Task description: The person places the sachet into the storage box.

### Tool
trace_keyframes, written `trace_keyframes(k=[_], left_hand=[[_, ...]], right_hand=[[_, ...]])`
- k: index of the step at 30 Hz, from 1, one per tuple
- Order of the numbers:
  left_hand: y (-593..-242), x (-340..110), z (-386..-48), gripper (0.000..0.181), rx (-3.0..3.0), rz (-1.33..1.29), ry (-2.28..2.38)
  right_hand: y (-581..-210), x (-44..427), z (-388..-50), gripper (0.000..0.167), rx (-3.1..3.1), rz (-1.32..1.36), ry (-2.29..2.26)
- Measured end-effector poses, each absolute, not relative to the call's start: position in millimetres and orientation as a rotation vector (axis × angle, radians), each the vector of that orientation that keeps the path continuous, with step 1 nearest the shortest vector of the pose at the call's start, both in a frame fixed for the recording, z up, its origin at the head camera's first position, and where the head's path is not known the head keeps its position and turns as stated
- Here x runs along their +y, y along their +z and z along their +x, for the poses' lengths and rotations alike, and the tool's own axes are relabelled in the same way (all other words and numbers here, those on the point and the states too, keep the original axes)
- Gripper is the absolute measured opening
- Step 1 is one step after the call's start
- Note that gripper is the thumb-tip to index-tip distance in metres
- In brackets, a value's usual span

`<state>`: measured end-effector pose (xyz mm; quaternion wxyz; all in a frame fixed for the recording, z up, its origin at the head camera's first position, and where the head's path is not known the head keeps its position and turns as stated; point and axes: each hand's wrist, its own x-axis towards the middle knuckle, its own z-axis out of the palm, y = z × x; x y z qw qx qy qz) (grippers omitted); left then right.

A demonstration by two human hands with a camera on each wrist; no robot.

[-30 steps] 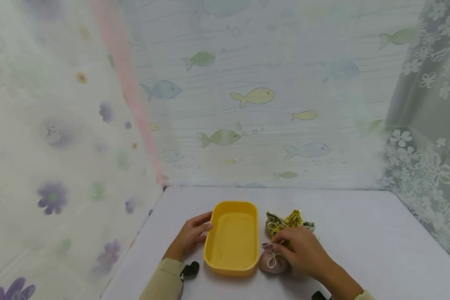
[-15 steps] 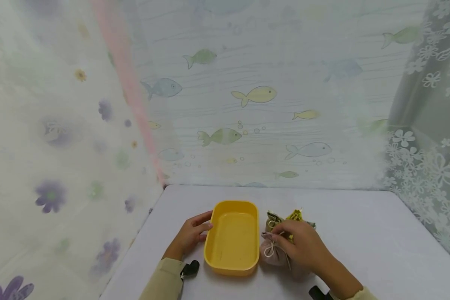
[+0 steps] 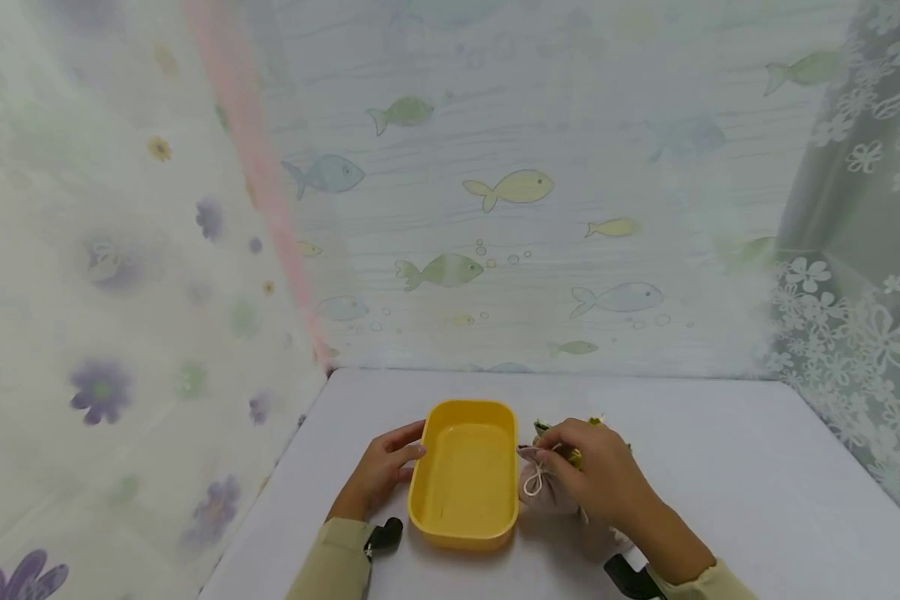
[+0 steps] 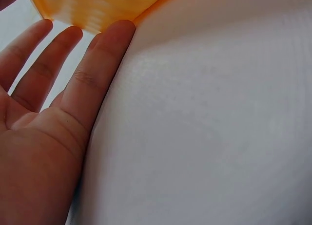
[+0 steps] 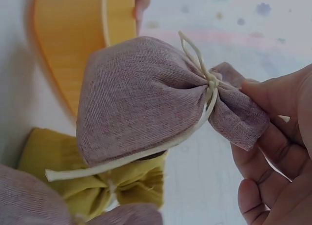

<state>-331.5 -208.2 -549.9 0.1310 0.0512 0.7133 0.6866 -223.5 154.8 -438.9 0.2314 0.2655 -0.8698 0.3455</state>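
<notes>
fingers of the right hand (image 3: 600,473) pinch the bag (image 3: 546,493), at the tub's (image 3: 463,483) three o'clock in the head view; left hand (image 3: 381,467) at nine. left wrist: fingers spread, touching the tub. right wrist: bag held by its neck (image 5: 240,114), seemingly a lift; next likely calls for a firm pinch.

Behind the white table (image 3: 727,467) hangs a pale curtain (image 3: 540,100) covered in fish (image 3: 521,187), some yellow, some green, some blue, with little round bubbles (image 3: 491,263) near a few of them. A pink strip (image 3: 247,158) slants down along its left side. Left of that I see a whitish sheet (image 3: 150,333) with purple flowers (image 3: 101,392); over on the right, a greyish curtain (image 3: 847,221) carries white blossoms (image 3: 888,337).
</notes>
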Motion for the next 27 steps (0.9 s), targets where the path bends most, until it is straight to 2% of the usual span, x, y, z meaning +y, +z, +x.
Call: trace_keyframes(k=[12, 27], left_hand=[[-553, -210, -332, 0.060, 2.077, 0.182, 1.983], [-550, -212, -330, 0.064, 2.109, 0.150, 1.964]], right_hand=[[-420, 136, -238, 0.013, -2.317, 0.754, 0.900], [-425, 99, -273, 0.006, -2.398, 0.730, 0.912]])
